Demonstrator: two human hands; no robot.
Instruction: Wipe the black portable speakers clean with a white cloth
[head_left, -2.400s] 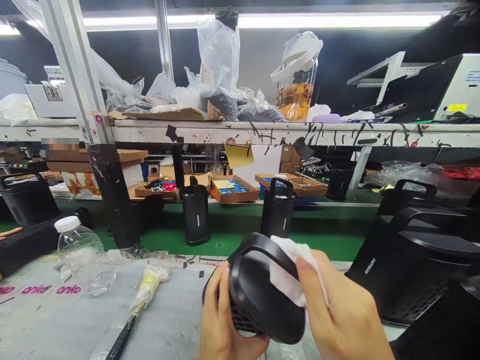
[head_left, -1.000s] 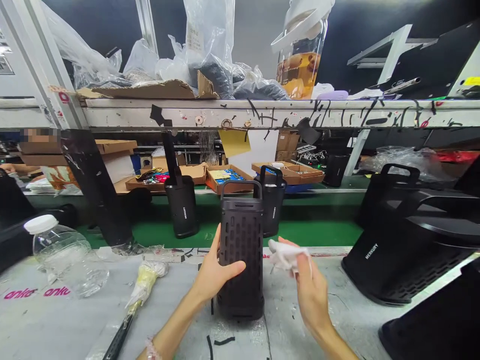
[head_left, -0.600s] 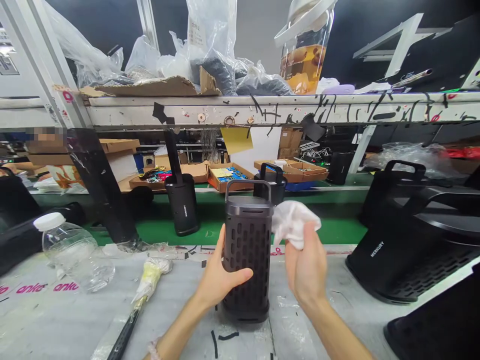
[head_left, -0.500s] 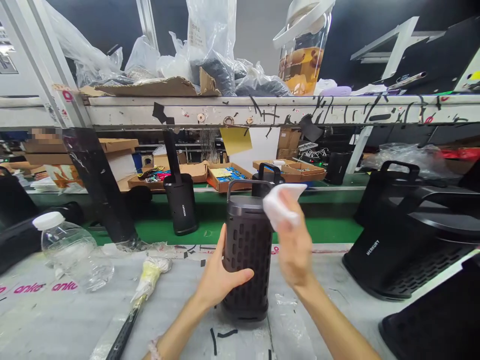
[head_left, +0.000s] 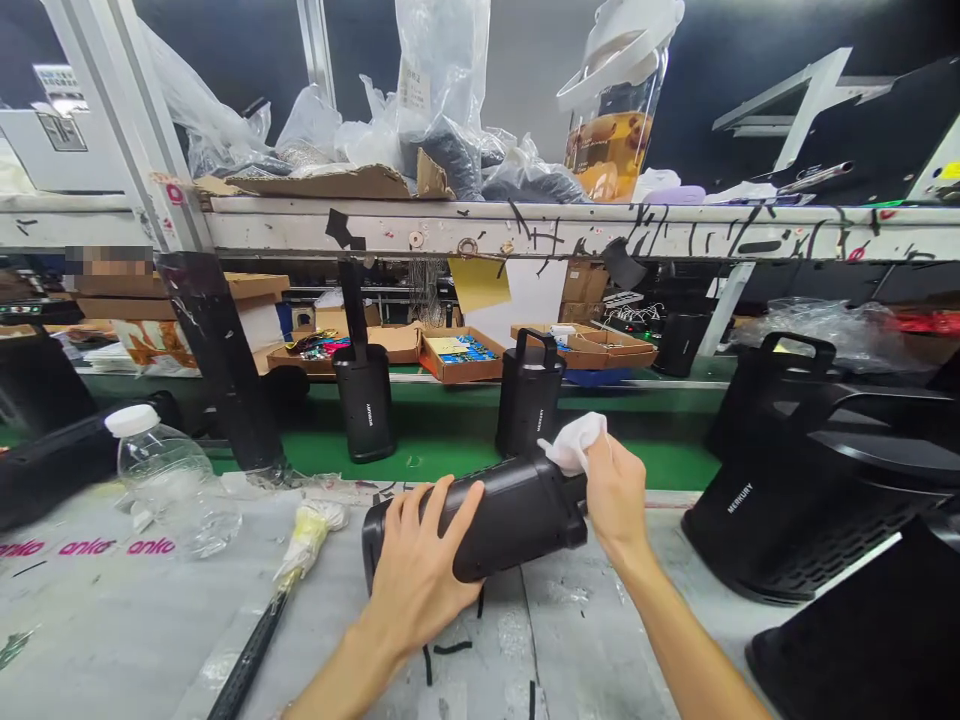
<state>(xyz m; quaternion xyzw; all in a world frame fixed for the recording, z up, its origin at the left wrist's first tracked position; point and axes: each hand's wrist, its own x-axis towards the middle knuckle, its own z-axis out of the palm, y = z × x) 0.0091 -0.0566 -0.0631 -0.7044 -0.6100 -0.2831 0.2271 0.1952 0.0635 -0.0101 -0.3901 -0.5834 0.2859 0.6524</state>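
A black portable speaker (head_left: 510, 515) is tipped on its side above the bench, its handle end pointing right. My left hand (head_left: 424, 550) is wrapped over its body from the near left side, thumb hidden. Pinched in my right hand (head_left: 616, 490) is a white cloth (head_left: 576, 442), which touches the speaker's top edge near the handle. My right fingers also lie close to the handle, and I cannot tell whether they grip it. The handle is mostly hidden behind the hand.
Black speakers stand on the green belt (head_left: 442, 425), and larger ones (head_left: 780, 500) crowd the right. A clear plastic bottle (head_left: 176, 480) and a black-handled brush-like tool (head_left: 262, 630) lie on the left. Overhead, a shelf (head_left: 420, 230) holds plastic bags and a jug (head_left: 619, 120).
The speaker has gone from upright to tilted on its side, handle end to the right. My left hand has shifted over its body, and the cloth has moved down with my right hand.
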